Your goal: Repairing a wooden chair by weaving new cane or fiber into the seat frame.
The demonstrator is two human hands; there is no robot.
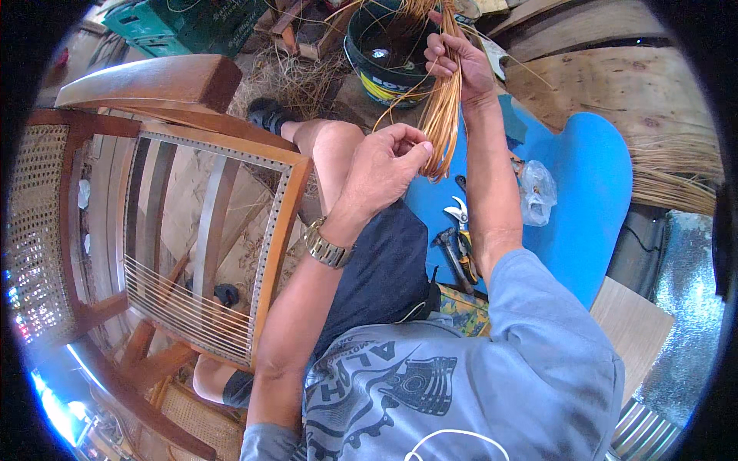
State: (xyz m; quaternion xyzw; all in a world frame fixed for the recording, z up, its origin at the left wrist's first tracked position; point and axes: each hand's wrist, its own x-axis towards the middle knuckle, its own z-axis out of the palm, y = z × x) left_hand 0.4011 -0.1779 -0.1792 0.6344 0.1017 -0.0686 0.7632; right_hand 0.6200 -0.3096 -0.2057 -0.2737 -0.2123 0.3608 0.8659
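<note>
Head view: right hand (461,65) is up near the top, fingers curled and pressed round the upper part of a bundle of golden cane strands (442,127). Grip closed on it. Bundle hangs down from my fist, looped lower ends above the blue sheet (588,207), top running out past the frame edge.

Left hand (388,165) is at the lower end of the bundle, left side of it. Thumb and index drawn together at the strands; can't tell whether one is pinched between them. Metal-band watch (329,246) on that wrist.

To my left: wooden armchair (288,192), tilted in view. Row of holes along the seat frame; parallel strands (192,303) strung across the lower part of the seat opening, slats visible through the rest. Woven cane panel (38,223) at far left.

Dark bucket (388,81) with a yellow band sits just left of the bundle, strands over its rim. Snips (460,215) with yellow-and-black handles lie beside my right forearm, hammer (453,257) right next to them. Clear plastic bag (538,192) on the blue sheet, other side of that forearm. More cane (676,180) lies far right by the plywood board (615,96). Green crate (142,31) upper left.
</note>
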